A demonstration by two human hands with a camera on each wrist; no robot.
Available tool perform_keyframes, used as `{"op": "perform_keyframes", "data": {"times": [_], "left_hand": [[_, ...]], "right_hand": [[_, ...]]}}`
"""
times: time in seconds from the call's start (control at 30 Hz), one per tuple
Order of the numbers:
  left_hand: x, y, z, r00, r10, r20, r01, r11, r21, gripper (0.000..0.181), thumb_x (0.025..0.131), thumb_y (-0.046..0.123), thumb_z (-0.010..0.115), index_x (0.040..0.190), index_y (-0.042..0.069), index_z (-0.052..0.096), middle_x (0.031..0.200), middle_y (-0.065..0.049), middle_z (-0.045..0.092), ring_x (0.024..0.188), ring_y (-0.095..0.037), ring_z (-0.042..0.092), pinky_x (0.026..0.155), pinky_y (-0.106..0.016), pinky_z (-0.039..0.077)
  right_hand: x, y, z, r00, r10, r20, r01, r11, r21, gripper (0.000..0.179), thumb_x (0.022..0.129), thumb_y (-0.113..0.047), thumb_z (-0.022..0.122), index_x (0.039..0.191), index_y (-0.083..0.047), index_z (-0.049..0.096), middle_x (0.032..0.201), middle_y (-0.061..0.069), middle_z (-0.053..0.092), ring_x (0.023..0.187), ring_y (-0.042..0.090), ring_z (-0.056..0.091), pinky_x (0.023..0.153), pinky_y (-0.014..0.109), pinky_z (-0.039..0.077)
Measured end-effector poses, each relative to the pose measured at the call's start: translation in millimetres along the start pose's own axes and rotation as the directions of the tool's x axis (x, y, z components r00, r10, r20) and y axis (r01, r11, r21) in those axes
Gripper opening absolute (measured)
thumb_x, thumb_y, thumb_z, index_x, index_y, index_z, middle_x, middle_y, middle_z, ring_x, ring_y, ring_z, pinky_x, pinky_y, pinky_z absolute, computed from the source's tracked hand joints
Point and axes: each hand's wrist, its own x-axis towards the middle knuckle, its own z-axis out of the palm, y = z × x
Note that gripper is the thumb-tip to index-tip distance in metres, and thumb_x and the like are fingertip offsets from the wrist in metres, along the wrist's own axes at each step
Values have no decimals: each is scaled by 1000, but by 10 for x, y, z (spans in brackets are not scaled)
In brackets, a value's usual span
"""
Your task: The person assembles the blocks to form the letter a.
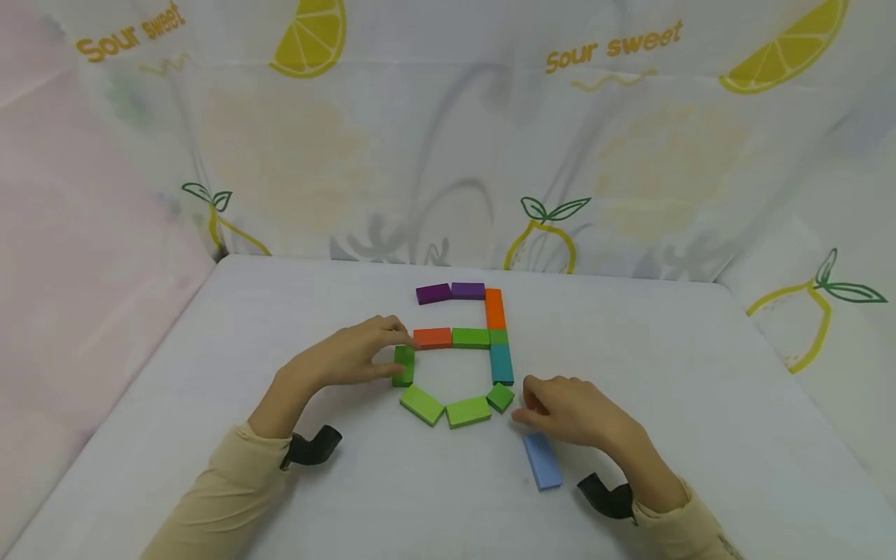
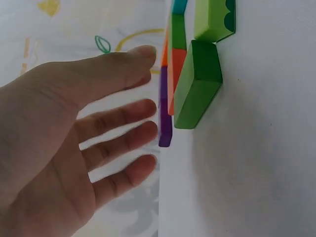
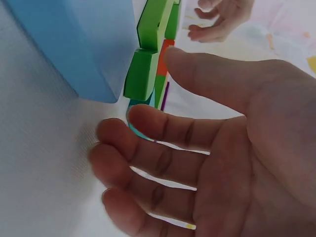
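My left hand hovers over the left side of a figure of coloured blocks, fingers loosely spread and nothing between them. Its thumb and fingertips overlap a dark green block and reach the red-orange block in the head view. The left wrist view shows the green block beyond the fingertips. My right hand, fingers relaxed and slightly bent, holds nothing. It is just above the far end of a light blue block and right of a small green block. The blue block lies past the fingertips in the right wrist view.
Purple blocks and an orange block form the upper part. Below are a green block, a teal block and light green blocks. The white table meets a lemon-print cloth at the back.
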Motion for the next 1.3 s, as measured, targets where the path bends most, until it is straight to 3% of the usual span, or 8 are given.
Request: {"op": "perform_keyframes", "data": {"times": [0.13, 0.27, 0.43, 0.73, 0.97, 1.3], "left_hand": [[9, -3, 20, 996, -78, 47, 77, 997, 15, 57, 81, 34, 73, 130, 11, 55, 126, -6, 55, 113, -23, 53, 94, -43, 48], [10, 9, 31, 992, -110, 68, 109, 994, 19, 68, 77, 37, 77, 133, 8, 51, 125, -7, 55, 114, -22, 53, 97, -43, 47], [11, 25, 38, 992, -107, 67, 103, 993, 48, 64, 77, 34, 78, 129, 7, 54, 122, -8, 56, 111, -23, 55, 97, -43, 47], [24, -2, 59, 990, -117, 72, 114, 992, 51, 58, 78, 29, 77, 127, 6, 56, 119, -9, 57, 109, -23, 55, 99, -41, 46], [27, -23, 74, 992, -105, 71, 102, 994, 43, 58, 78, 29, 77, 127, 6, 57, 117, -8, 57, 108, -22, 55, 98, -40, 46], [17, -42, 85, 991, -120, 64, 116, 991, 64, 58, 77, 32, 77, 127, 10, 57, 117, -5, 58, 108, -20, 55, 96, -40, 47]], "right_hand": [[-76, 10, 16, 999, 0, 43, 1, 1000, -11, 31, 88, -45, 62, 75, -18, 52, 60, -7, 47, 55, 8, 43, 49, 22, 33], [-117, 16, 32, 997, -22, 70, 23, 999, -22, 35, 86, -49, 62, 73, -18, 52, 58, -8, 43, 53, 6, 42, 49, 21, 32], [-162, 1, 38, 999, -17, 49, 20, 998, -64, 38, 82, -53, 64, 75, -17, 53, 60, -7, 44, 54, 7, 42, 49, 22, 31], [-232, -48, 64, 998, 67, 7, -65, 990, -127, 41, 78, -55, 67, 72, -18, 51, 59, -6, 45, 55, 9, 42, 49, 23, 31], [-256, -70, 87, 995, 94, 35, -90, 990, -107, 42, 76, -54, 70, 62, -19, 51, 57, -6, 47, 54, 9, 44, 48, 23, 31], [-235, -78, 80, 994, 84, 68, -76, 991, -109, 40, 78, -50, 70, 64, -19, 50, 57, -7, 47, 55, 9, 44, 49, 24, 31]]}}
